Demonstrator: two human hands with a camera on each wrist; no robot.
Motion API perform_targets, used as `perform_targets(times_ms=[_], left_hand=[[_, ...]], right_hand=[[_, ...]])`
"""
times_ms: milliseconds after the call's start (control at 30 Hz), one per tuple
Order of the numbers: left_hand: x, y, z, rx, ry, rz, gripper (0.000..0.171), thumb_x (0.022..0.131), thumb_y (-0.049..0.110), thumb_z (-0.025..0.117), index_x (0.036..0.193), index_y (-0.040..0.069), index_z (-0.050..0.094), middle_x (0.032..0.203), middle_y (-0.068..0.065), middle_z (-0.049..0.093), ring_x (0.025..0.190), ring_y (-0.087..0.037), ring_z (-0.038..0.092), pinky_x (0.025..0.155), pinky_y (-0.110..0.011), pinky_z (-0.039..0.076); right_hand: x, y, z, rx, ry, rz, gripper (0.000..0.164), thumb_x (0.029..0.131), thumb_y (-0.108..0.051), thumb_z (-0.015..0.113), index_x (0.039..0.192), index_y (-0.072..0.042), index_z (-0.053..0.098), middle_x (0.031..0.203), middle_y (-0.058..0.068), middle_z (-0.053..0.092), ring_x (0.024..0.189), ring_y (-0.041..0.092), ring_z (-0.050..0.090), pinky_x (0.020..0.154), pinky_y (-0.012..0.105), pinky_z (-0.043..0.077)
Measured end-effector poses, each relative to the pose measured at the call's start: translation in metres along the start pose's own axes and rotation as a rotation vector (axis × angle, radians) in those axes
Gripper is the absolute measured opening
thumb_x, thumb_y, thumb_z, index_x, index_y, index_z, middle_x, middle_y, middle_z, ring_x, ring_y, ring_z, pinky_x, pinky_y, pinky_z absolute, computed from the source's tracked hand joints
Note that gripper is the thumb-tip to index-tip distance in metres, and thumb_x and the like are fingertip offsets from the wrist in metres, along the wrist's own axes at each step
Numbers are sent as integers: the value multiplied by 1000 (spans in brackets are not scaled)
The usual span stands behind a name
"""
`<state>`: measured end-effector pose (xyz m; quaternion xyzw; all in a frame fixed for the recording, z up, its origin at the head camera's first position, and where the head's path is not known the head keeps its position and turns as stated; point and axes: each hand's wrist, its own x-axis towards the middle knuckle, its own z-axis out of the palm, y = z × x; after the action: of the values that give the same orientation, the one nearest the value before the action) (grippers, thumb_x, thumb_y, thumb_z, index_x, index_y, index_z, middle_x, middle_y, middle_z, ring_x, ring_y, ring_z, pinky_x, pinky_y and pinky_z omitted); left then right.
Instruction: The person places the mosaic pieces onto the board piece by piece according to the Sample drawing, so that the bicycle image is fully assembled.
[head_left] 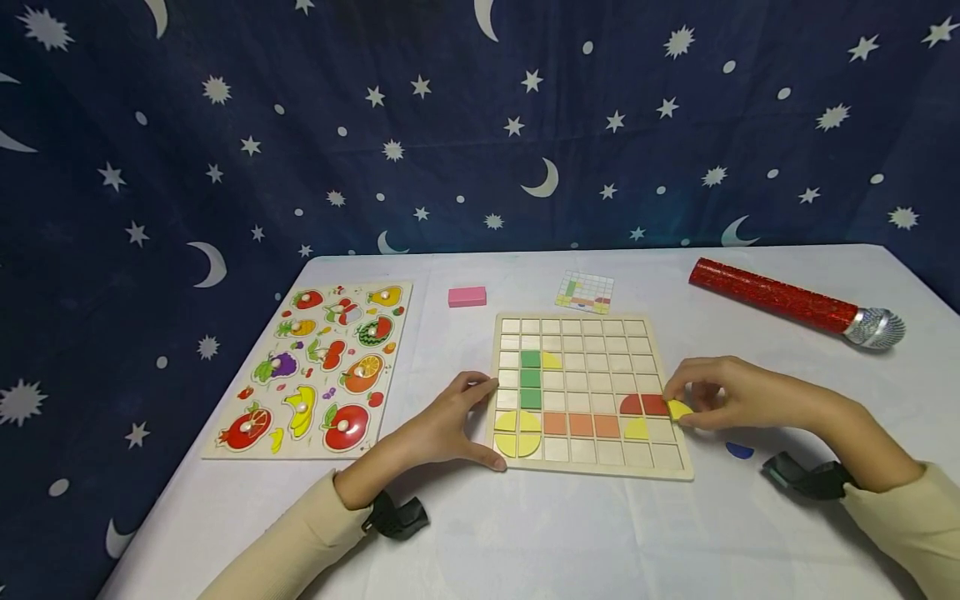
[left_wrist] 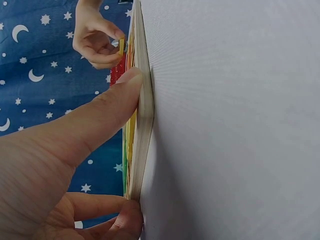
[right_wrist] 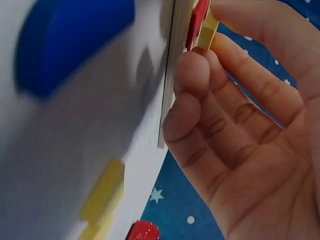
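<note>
A wooden grid board (head_left: 572,379) lies flat on the table in front of me. My left hand (head_left: 453,425) holds its front left corner, thumb at the front edge and fingers along the left side. Between thumb and fingers, my right hand (head_left: 723,396) pinches a yellow quarter-circle piece (head_left: 680,409) at the board's right edge, beside the red pieces (head_left: 654,405). Green squares (head_left: 530,378), orange squares (head_left: 581,425) and yellow quarter-circles (head_left: 517,433) sit in the grid. A blue piece (head_left: 739,450) lies on the table by my right wrist.
Yellow pieces (right_wrist: 105,192) lie on the table near my right hand. Behind the board are a pattern card (head_left: 585,292) and a pink block (head_left: 467,297). A fruit puzzle (head_left: 315,375) is at left, a red glittery microphone (head_left: 787,300) at the back right.
</note>
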<state>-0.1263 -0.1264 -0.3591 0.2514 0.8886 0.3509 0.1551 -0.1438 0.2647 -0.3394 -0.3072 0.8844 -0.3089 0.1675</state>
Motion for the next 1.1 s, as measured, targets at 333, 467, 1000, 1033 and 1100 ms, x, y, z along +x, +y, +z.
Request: perform_targets(times_ms=[333, 467, 1000, 1033, 1100], left_hand=[[0, 0, 0, -3, -1, -4, 104, 63, 24, 93, 146, -7, 38, 143, -17, 36, 127, -27, 44, 109, -44, 35], [0, 0, 0, -1, 0, -3, 104, 63, 24, 94, 145, -6, 39, 142, -16, 36, 126, -26, 44, 109, -44, 36], [0, 0, 0, -4, -1, -3, 104, 63, 24, 93, 145, -7, 38, 142, -16, 36, 125, -26, 45, 108, -43, 36], [0, 0, 0, -4, 0, -3, 104, 63, 24, 93, 145, -7, 38, 142, -16, 36, 125, -26, 45, 108, -43, 36], [0, 0, 0, -4, 0, -3, 104, 63, 24, 93, 145, -7, 38, 142, -16, 37, 125, -26, 45, 108, -43, 36]], right_hand=[[3, -8, 9, 12, -69, -45, 27, 80, -23, 81, 104, -20, 69, 82, -10, 56, 68, 6, 51, 57, 21, 46], [4, -11, 11, 23, -84, -38, 27, 80, -27, 80, 105, -20, 70, 82, -9, 55, 68, 7, 51, 57, 21, 44], [7, -10, 15, 42, -85, -127, 15, 86, -15, 74, 100, -19, 68, 75, -16, 55, 67, 3, 52, 58, 21, 45], [7, -10, 15, 45, -88, -126, 15, 86, -15, 74, 100, -19, 68, 75, -16, 55, 68, 4, 52, 58, 21, 45], [7, -10, 14, 53, -94, -119, 14, 88, -16, 72, 101, -19, 69, 75, -16, 55, 69, 4, 53, 59, 21, 46]])
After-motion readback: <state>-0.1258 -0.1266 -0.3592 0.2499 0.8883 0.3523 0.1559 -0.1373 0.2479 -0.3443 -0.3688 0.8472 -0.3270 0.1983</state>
